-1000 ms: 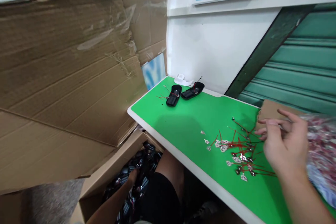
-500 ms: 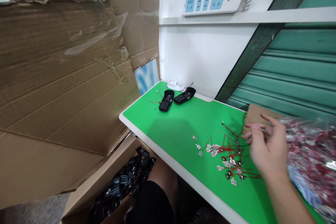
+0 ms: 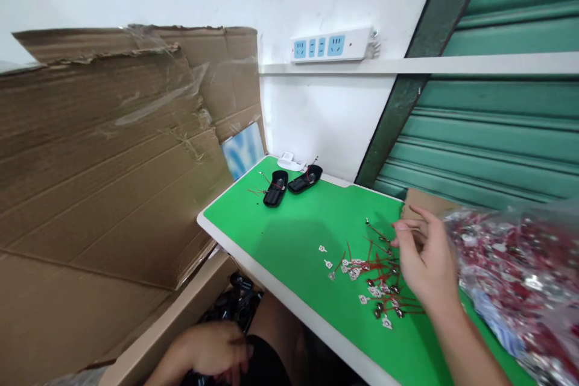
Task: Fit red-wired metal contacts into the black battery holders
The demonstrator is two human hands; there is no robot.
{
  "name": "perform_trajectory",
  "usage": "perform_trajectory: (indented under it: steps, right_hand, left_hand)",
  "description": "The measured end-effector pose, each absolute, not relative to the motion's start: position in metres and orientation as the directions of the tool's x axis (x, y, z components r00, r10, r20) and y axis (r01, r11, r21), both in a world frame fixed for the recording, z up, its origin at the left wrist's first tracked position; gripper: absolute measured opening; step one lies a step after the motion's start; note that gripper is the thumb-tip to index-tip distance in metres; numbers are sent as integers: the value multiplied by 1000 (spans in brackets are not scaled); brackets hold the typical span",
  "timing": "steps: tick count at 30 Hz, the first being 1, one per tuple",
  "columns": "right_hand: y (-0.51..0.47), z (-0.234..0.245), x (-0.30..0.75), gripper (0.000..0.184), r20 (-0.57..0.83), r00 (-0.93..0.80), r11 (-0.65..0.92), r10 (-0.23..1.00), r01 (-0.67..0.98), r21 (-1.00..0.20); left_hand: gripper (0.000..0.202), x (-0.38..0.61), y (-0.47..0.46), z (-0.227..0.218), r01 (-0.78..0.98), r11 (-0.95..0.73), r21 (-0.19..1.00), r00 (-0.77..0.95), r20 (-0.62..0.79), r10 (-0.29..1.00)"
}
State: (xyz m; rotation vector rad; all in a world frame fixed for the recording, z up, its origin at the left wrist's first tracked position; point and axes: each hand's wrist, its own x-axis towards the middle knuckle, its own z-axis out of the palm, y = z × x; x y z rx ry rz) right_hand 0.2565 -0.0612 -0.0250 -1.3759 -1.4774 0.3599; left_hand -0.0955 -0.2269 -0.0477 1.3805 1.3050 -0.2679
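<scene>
On your green surface [image 3: 289,247], between its near edge [image 3: 289,298] and the white wall [image 3: 325,114], red wires [image 3: 377,265] lay near your loosely curled right hand [image 3: 427,259]. Your half-bent left hand [image 3: 215,347] was over the box [image 3: 178,316]; whether either held anything couldn't be told.

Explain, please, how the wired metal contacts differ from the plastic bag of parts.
The wired metal contacts lie loose and spread out on the green tabletop, whereas the plastic bag bulges with crowded parts. The contacts lie mostly left of the right hand; the bag sits to its right. Both show red and silvery pieces.
</scene>
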Motion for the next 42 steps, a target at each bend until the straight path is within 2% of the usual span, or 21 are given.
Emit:
perform_trajectory:
  steps: [2, 4, 5, 7, 8, 10, 11, 13, 16, 22, 28, 31, 33, 35, 37, 38, 40, 42]
  right_hand:
    - [-61, -26, 256, 61, 462, 198, 292, 864, 552, -781]
    - [-62, -25, 256, 61, 461, 196, 290, 865, 554, -780]
    - [-63, -24, 255, 61, 460, 192, 291, 867, 555, -780]
    - [-64, -22, 254, 60, 463, 180, 300, 868, 553, -778]
    - [-65, -21, 253, 60, 464, 175, 303, 868, 552, -777]
    - [-66, -19, 253, 59, 467, 169, 309, 868, 552, -774]
    - [-66, -18, 252, 58, 468, 165, 311, 868, 553, -773]
    - [-67, -17, 251, 56, 473, 158, 319, 867, 553, -769]
    - [-66, -16, 250, 52, 477, 154, 327, 865, 548, -770]
    - [-66, -17, 249, 51, 465, 142, 321, 874, 550, -771]
    - [-68, -15, 247, 51, 456, 143, 311, 879, 553, -773]
    - [-69, -12, 246, 51, 434, 146, 287, 889, 560, -777]
    - [-70, -9, 245, 48, 366, 123, 238, 923, 565, -790]
    - [-71, -8, 245, 45, 257, 107, 158, 960, 551, -819]
    - [-71, -8, 247, 46, 165, 133, 83, 977, 478, -874]
    - [-71, -9, 249, 46, 141, 158, 61, 977, 428, -902]
    - [-70, -13, 255, 45, 127, 205, 50, 970, 343, -938]
    - [-67, -17, 262, 45, 139, 252, 60, 958, 298, -953]
  left_hand:
    - [40, -90, -214, -3, 762, 152, 629, 379, -624, 683]
    - [35, -75, -185, 34, 699, -102, 708, 443, -317, 838]
    - [33, -65, -164, 47, 685, -195, 702, 402, -142, 904]
    - [33, -42, -113, 60, 751, -294, 591, 271, 130, 954]
    - [36, -30, -87, 61, 835, -260, 485, 194, 184, 964]
    - [44, -7, -38, 57, 965, -106, 240, 66, 171, 983]
    - [49, 2, -18, 54, 976, -75, 202, 43, 161, 986]
    - [63, 15, 10, 46, 986, -50, 160, 31, 120, 992]
    - [69, 24, 29, 35, 992, -19, 127, 16, 26, 1000]
    - [57, 27, 35, 18, 993, 16, 119, -13, -19, 1000]
    - [53, 37, 28, 17, 973, -35, 227, 30, 23, 999]
    - [52, 47, 18, 22, 938, -108, 328, 108, 18, 994]
    - [55, 59, 10, 25, 893, -186, 410, 199, 11, 980]
    - [70, 76, 3, 25, 770, -299, 563, 330, 50, 943]
    - [85, 96, -4, 21, 530, -406, 745, 427, 179, 886]
    - [88, 105, -7, 18, 423, -441, 791, 429, 254, 867]
    - [86, 122, -15, 9, 322, -484, 814, 377, 359, 854]
    - [87, 130, -21, 1, 285, -493, 822, 350, 390, 852]
